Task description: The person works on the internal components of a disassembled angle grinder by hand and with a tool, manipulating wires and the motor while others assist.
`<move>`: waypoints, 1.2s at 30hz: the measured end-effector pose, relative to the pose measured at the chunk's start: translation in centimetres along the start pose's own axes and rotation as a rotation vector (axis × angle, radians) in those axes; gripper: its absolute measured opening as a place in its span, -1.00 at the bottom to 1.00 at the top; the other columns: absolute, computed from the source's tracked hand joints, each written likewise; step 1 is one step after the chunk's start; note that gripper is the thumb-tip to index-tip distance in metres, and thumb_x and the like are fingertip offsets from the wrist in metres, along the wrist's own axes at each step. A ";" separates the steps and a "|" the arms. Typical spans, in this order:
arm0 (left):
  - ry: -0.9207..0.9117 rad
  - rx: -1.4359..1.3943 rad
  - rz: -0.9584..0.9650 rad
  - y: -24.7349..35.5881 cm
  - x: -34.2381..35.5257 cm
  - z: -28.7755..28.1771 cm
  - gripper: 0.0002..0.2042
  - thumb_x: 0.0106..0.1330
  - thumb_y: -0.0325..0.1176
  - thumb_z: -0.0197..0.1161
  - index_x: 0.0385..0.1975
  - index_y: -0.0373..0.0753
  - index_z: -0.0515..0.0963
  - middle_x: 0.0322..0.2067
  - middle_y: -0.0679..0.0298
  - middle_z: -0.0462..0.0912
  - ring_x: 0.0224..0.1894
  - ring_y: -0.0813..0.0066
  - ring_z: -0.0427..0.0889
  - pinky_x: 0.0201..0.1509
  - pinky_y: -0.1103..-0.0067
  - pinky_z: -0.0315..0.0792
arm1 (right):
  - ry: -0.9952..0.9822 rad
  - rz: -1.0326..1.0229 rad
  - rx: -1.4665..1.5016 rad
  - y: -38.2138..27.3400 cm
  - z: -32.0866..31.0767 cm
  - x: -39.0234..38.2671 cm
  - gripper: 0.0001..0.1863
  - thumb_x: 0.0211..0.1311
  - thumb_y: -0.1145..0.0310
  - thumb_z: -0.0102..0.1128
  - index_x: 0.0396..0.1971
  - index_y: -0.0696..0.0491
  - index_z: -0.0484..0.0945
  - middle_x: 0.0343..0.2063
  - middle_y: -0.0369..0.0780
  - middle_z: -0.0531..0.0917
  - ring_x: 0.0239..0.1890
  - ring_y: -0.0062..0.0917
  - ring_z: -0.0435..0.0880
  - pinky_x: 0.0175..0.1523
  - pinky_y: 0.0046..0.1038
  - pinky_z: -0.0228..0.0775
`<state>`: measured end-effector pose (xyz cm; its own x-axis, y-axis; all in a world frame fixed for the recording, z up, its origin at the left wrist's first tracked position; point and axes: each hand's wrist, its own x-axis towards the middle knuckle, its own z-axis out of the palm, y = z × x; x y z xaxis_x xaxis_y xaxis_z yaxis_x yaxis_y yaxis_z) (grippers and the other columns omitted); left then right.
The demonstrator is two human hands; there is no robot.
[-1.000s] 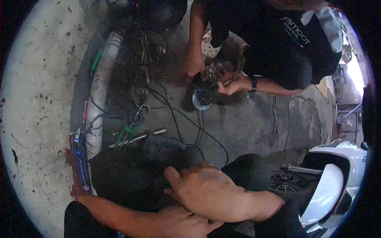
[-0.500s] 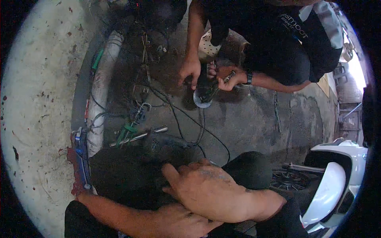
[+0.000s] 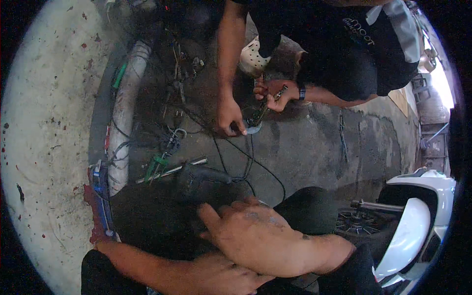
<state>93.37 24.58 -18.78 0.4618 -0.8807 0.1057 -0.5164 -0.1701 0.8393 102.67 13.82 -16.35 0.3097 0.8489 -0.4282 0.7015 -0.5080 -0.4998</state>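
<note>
My right hand (image 3: 250,231) lies across my left hand (image 3: 223,278), over my dark-clothed lap. The right hand's index finger and thumb stand apart, its other fingers bend downward, and no object shows in it. My left hand's fingers are hidden beneath my right wrist. Beyond my knees, a crouching co-worker's hand (image 3: 231,115) touches the edge of a pale round disc (image 3: 253,129) on a dark tool. The co-worker's other hand (image 3: 281,98) grips a slim metal piece by that tool. A dark power tool (image 3: 204,176), shaped like a drill, lies just past my lap.
Black cables (image 3: 260,169) loop over the dark floor. A pale pipe (image 3: 123,128) runs along the left, with a green clamp (image 3: 156,167) near it. A blue tool (image 3: 101,191) stands beside my left arm. White vehicle bodywork (image 3: 408,236) and a wheel (image 3: 356,222) are at the right.
The co-worker's hand on the left has moved down toward me onto the disc, covering part of it. My hands stay crossed in the same place.
</note>
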 end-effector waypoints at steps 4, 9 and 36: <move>0.018 -0.014 -0.014 0.0 0.5 -1.0 -0.43 0.19 -0.18 0.11 0.19 -0.28 0.21 0.10 0.00 0.30 0.14 0.16 0.29 0.25 0.29 0.06 | 0.025 -0.035 -0.028 0.2 0.2 -0.1 -0.68 0.19 0.17 -0.01 -0.25 0.15 0.34 -0.54 -0.09 0.59 -0.43 -0.28 0.63 -0.33 -0.35 0.48; 0.004 -0.051 -0.020 -0.1 0.5 -0.1 -0.44 0.21 -0.19 0.09 0.19 -0.29 0.21 0.09 0.00 0.31 0.15 0.14 0.27 0.25 0.28 0.06 | 0.029 -0.038 -0.024 0.2 0.5 -0.1 -0.69 0.18 0.19 0.00 -0.26 0.14 0.34 -0.54 -0.09 0.59 -0.42 -0.27 0.63 -0.31 -0.33 0.47; -0.069 -0.105 -0.083 0.4 0.1 0.4 -0.44 0.21 -0.18 0.08 0.20 -0.25 0.19 0.12 0.01 0.28 0.18 0.14 0.25 0.25 0.28 0.05 | 0.012 -0.037 0.049 -0.1 0.3 -0.6 -0.69 0.17 0.22 0.01 -0.24 0.15 0.33 -0.54 -0.08 0.59 -0.42 -0.24 0.64 -0.31 -0.35 0.50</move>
<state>92.88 24.23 -18.66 0.4474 -0.8943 -0.0006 -0.3980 -0.1998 0.8954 102.24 13.34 -16.24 0.2925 0.8687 -0.3997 0.6804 -0.4828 -0.5514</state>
